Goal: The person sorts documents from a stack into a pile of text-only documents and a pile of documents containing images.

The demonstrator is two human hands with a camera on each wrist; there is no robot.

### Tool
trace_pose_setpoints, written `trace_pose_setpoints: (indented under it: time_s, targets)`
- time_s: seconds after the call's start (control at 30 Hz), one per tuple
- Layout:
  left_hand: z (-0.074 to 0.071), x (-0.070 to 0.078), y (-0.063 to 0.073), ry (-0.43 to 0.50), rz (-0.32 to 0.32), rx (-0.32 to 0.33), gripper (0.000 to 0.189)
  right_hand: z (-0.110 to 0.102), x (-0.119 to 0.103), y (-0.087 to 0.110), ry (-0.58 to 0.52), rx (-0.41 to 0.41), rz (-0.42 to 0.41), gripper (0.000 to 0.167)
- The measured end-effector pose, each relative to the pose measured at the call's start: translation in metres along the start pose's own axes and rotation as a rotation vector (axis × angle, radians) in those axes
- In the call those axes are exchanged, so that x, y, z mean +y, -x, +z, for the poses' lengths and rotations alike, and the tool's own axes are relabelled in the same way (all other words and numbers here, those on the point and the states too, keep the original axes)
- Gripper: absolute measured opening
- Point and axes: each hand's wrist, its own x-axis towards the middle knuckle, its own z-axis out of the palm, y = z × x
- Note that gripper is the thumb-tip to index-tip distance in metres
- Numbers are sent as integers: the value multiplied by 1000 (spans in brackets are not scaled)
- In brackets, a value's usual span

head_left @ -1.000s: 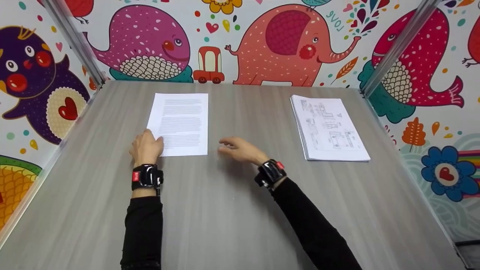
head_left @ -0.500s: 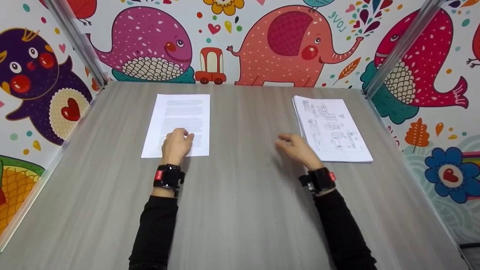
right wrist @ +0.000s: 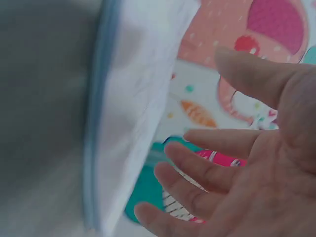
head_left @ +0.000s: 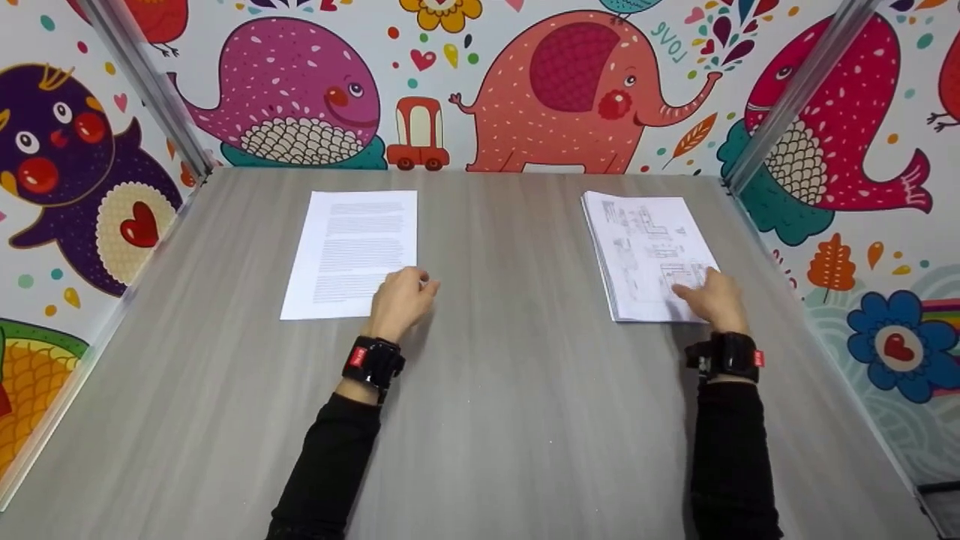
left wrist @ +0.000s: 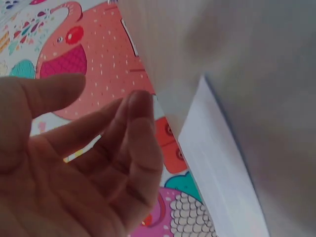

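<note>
A printed text sheet (head_left: 337, 247) lies at the back left of the table. My left hand (head_left: 401, 300) hovers over its lower right corner, fingers loosely bent, thumb apart and nothing between them in the left wrist view. At the back right lies a stack of papers (head_left: 637, 247), its top page bearing line drawings. My right hand (head_left: 716, 296) is over that stack's lower right corner, covering part of it. In the right wrist view the right fingers (right wrist: 197, 168) are spread and relaxed, holding nothing, with the stack's layered edge beside them.
The grey wood-grain table (head_left: 495, 420) stretches between and in front of the papers. Printed wall panels with cartoon animals stand behind and at both sides, joined by metal corner posts (head_left: 795, 97). Each wrist wears a black strapped camera (head_left: 373, 361).
My left hand has moved right across the text sheet from its left edge to its lower right corner. My right hand has swept right from the table's middle to the paper stack.
</note>
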Motion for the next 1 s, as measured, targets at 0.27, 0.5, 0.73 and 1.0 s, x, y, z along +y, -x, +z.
trace_pose_setpoints:
  time_s: [0.27, 0.5, 0.73, 1.0]
  targets:
    - [25, 22, 6, -74, 66, -89, 34, -4, 28, -1, -11, -59, 143, 79]
    - [42, 44, 4, -66, 99, -153, 29, -4, 33, -2, 16, -26, 169, 79]
    - [57, 63, 5, -97, 136, -172, 35, -1, 31, -6, -35, 63, 142, 70]
    - [71, 79, 5, -97, 146, -197, 36, -8, 31, -2, -105, 55, 226, 60]
